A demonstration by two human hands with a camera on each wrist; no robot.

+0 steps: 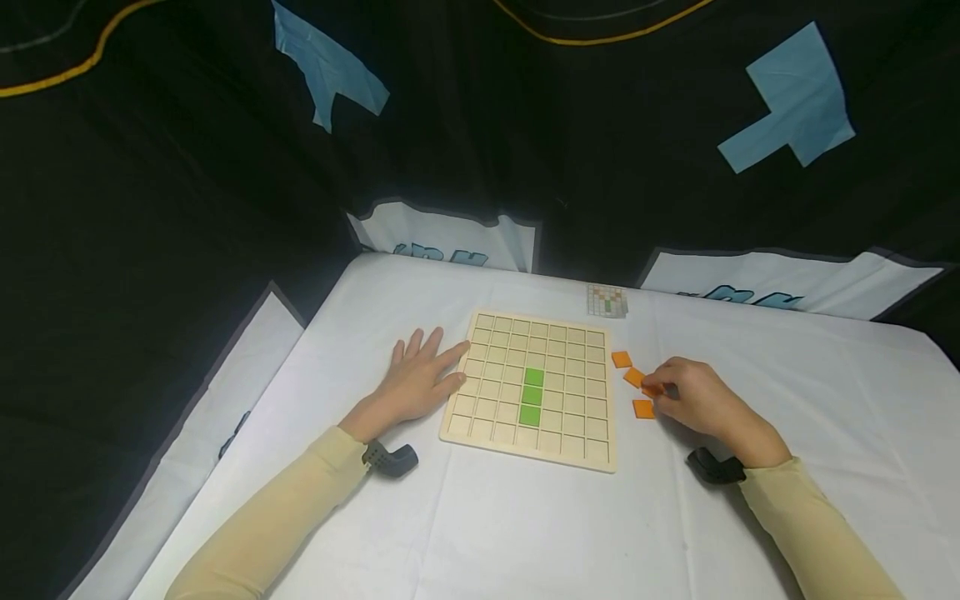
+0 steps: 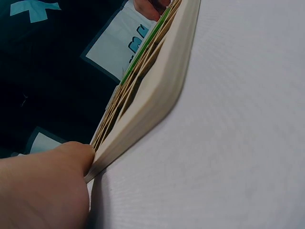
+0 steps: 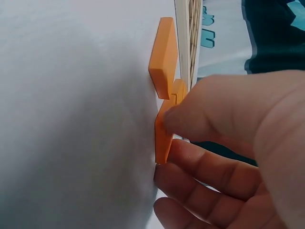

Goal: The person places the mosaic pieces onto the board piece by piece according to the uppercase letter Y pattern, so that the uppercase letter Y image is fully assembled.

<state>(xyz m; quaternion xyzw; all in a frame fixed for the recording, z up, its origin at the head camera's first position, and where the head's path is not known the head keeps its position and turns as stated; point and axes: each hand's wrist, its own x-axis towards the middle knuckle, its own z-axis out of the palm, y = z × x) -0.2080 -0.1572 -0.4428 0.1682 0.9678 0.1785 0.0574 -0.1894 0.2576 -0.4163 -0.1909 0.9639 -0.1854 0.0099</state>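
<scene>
A square wooden grid board lies on the white tablecloth, with a column of three green tiles set in its cells. My left hand has its fingers spread, thumb and index finger at the board's left edge. In the left wrist view the thumb rests against the board's rim. Right of the board, my right hand pinches an orange square tile between thumb and fingers, low over the cloth. Three other orange tiles lie close by: one at the back, one beside the fingertips, one in front.
A small clear card printed with a coloured grid lies behind the board's far right corner. Black cloth with blue tape pieces hangs behind the table. Each wrist wears a dark camera strap.
</scene>
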